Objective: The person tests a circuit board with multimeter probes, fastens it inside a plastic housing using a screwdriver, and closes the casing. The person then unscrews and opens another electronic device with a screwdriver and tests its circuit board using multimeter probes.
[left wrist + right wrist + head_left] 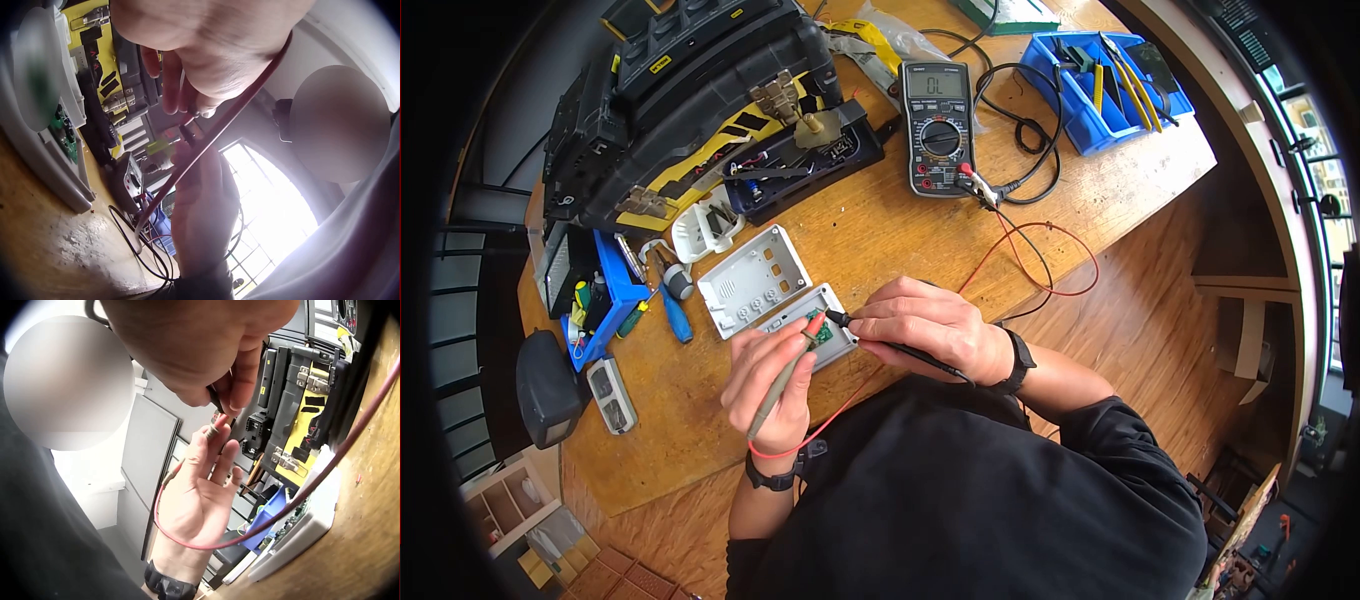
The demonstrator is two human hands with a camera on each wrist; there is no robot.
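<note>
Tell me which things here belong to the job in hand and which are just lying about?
Seemingly in the job: red probe, black probe, multimeter, circuit board, open case.

Seemingly lying about: toolbox, blue trays, pliers.

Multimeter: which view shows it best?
The head view: the multimeter faces the camera, its dial and OL display clear. The left wrist view shows it small and steeply angled; the right wrist, apparently a cropped part.

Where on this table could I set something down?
Bare table shows between left hand and small grey case, between right hand and multimeter, and between blue tray and near edge. Crowded: around toolbox, and between multimeter and blue tray.
</note>
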